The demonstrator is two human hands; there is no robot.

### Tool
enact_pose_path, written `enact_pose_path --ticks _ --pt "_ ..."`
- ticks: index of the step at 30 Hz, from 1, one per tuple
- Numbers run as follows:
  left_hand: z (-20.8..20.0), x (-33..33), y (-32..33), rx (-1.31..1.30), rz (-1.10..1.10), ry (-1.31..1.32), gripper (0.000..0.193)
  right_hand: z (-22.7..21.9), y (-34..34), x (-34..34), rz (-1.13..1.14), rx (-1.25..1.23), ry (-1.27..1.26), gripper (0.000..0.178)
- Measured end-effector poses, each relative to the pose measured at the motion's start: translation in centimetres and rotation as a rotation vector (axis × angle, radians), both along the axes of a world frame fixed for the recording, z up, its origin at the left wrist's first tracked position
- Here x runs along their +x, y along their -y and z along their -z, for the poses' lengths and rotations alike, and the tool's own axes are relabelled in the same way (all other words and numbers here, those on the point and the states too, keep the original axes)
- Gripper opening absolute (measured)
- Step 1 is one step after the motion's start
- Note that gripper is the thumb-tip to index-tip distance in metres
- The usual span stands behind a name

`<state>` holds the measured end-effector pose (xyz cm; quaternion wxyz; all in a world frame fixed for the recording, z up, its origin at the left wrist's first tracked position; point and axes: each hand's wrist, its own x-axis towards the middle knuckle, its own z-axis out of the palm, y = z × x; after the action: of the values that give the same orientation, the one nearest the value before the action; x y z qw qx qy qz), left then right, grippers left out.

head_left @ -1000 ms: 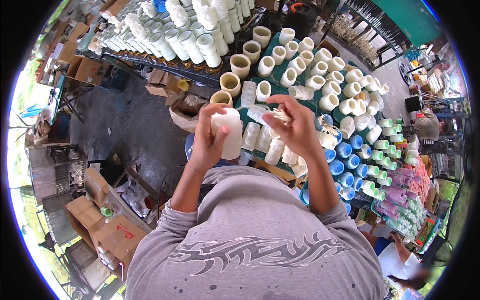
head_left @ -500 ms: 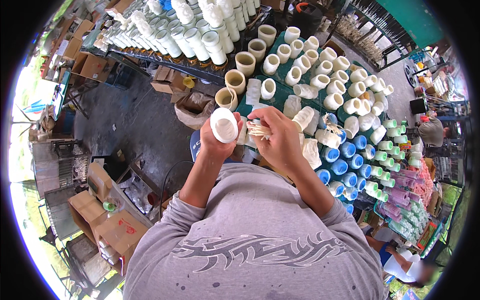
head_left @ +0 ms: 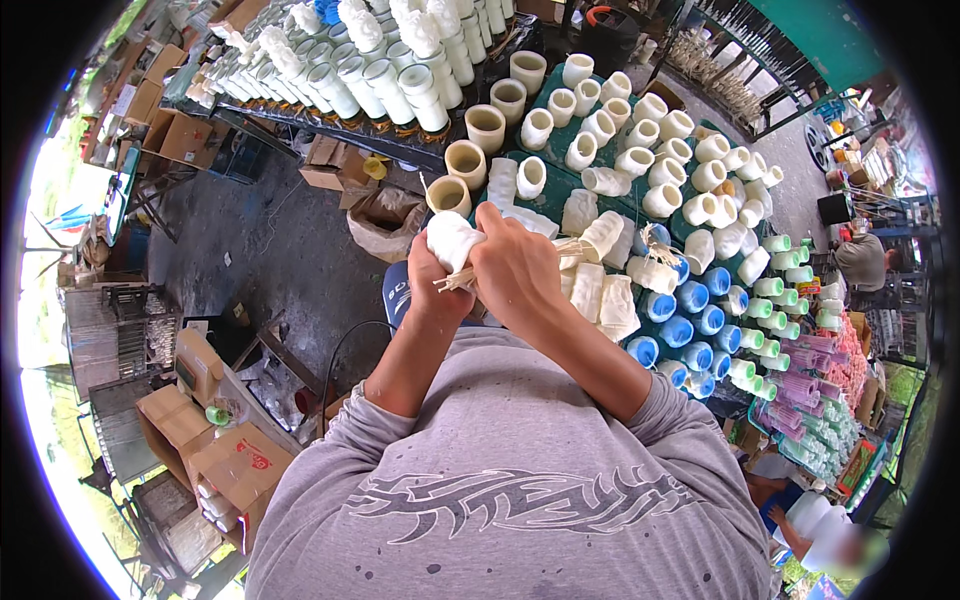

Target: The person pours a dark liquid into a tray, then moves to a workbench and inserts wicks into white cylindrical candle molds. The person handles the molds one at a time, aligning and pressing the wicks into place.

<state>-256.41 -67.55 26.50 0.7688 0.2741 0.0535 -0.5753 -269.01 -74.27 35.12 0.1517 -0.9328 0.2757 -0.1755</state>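
Observation:
My left hand (head_left: 436, 284) is closed around a short white wax candle (head_left: 453, 240), whose closed, uneven side faces up. Pressed up against the candle's right side is my right hand (head_left: 515, 262). A bundle of thin cream wicks (head_left: 570, 250) runs through its fist, with strands poking out at both sides. My right fingertips are hidden behind the hand, so their exact hold on the candle cannot be seen. Just beyond my hands stands a row of round tan moulds (head_left: 448, 193). To the right, pale wax pieces (head_left: 600, 236) lie close together.
Green boards (head_left: 567, 190) carry many hollow cream candles, with blue (head_left: 677, 332) and light green ones (head_left: 768, 287) further right. White cylinders (head_left: 420, 97) crowd a table at the back left. A sack (head_left: 385, 224) and cartons (head_left: 240, 458) stand left. Two people (head_left: 862, 262) are at the right.
The candle has turned from its open end showing to its closed side facing up. My right hand has moved left against it, bringing the wick bundle along.

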Motion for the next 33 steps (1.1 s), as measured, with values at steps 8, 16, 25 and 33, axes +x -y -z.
enact_pose_path --ticks 8,16,25,33 --pt "-2.3 -0.5 0.5 0.294 -0.120 0.014 0.043 1.4 -0.1 -0.2 0.063 0.136 0.174 0.016" --pt "-1.6 -1.3 0.9 0.347 -0.187 0.034 0.042 1.2 0.9 -0.5 0.105 0.213 0.164 0.023" --pt "-3.7 -2.5 0.5 0.333 -0.177 0.071 0.041 1.4 0.5 -0.7 0.117 0.276 0.181 0.035" --pt "-3.7 -3.2 0.7 0.404 -0.187 0.079 0.042 2.5 -0.1 -0.8 0.152 0.276 0.278 0.025"
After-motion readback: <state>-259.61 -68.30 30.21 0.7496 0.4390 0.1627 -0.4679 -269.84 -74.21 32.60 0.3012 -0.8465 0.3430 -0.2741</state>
